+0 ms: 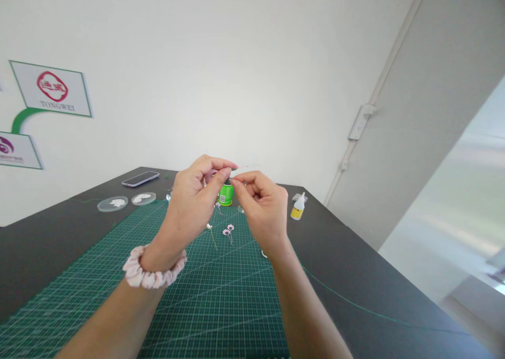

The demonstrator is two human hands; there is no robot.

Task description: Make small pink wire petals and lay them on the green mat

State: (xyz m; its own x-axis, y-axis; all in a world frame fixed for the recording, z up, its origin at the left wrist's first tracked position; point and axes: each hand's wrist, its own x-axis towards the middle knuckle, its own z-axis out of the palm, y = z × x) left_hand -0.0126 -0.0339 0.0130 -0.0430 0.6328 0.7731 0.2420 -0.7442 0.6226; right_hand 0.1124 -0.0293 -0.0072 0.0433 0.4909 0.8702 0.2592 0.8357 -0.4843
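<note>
Both your hands are raised in front of you over the worktop (343,275), their fingertips nearly meeting. Your left hand (199,188) is closed in a pinch, thumb toward forefinger, and your right hand (262,198) pinches from the other side. Between them they grip a thin strand (249,166), whose pale, fine end sticks out above your right fingers. Something dark shows at your left fingertips, too small to make out.

Your left wrist wears a pale pink, ruffled scrunchie (136,269). Beneath your hands and forearms lies a green mat (221,301) printed with a grid. On it, below the gap between your hands, are two small pinkish flowers (226,233) on thin stems, side by side. Just left of them, near your left wrist, lies a white flower (209,226) with a green stem. A white ring (264,254) is partly hidden by your right wrist.

Straight beyond your fingertips stands a bright green tin (225,195), its top hidden by your fingers. Right of your right hand, a white bottle (298,207) with a yellow label stands upright. Well left of your left hand are two clear dishes (101,206) holding white pieces, and behind them lies a phone (141,178).
</note>
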